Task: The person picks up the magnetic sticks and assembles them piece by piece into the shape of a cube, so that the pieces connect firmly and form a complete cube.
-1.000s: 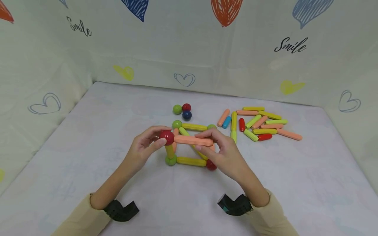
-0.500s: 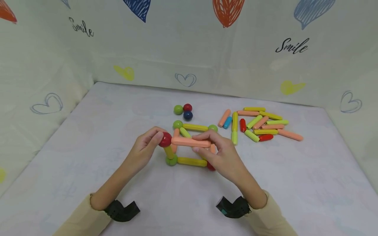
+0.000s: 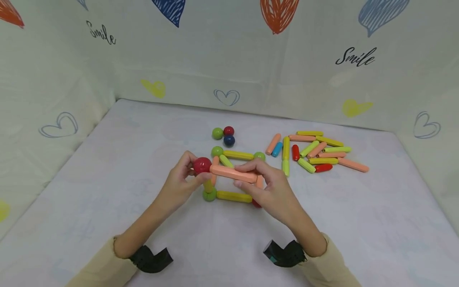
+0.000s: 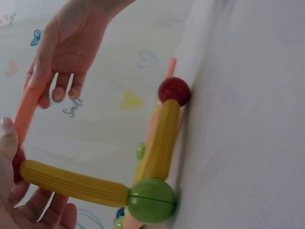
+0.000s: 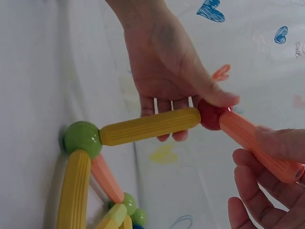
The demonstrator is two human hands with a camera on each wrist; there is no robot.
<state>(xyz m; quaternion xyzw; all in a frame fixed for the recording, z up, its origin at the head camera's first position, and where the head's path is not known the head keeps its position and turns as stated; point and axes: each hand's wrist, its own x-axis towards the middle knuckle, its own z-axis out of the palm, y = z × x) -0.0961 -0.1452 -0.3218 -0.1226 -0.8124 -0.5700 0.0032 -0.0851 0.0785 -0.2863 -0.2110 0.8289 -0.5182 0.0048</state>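
My left hand (image 3: pixel 183 177) pinches a red ball (image 3: pixel 202 165) between thumb and fingers. That ball tops an upright yellow stick (image 5: pixel 150 127), which rises from a green ball (image 3: pixel 209 194) at the near left corner of a flat frame on the table. An orange stick (image 3: pixel 229 172) reaches sideways from the red ball, its left end touching it. Around the stick's other end, the thumb and fingers of my right hand (image 3: pixel 267 183) pinch it. The frame's near side is a yellow stick (image 3: pixel 234 196), ending at a red ball (image 4: pixel 174 91) partly hidden by my right hand in the head view.
Behind the frame sit loose green (image 3: pixel 217 133), red (image 3: pixel 228 130) and dark blue (image 3: pixel 229 140) balls. Several loose sticks (image 3: pixel 322 161) in yellow, lime, orange and red lie to the right. A printed cloth wall (image 3: pixel 251 71) stands behind the table.
Both hands keep their hold. The orange stick now tilts slightly down toward the right, and my left thumb has shifted lower on the red ball.
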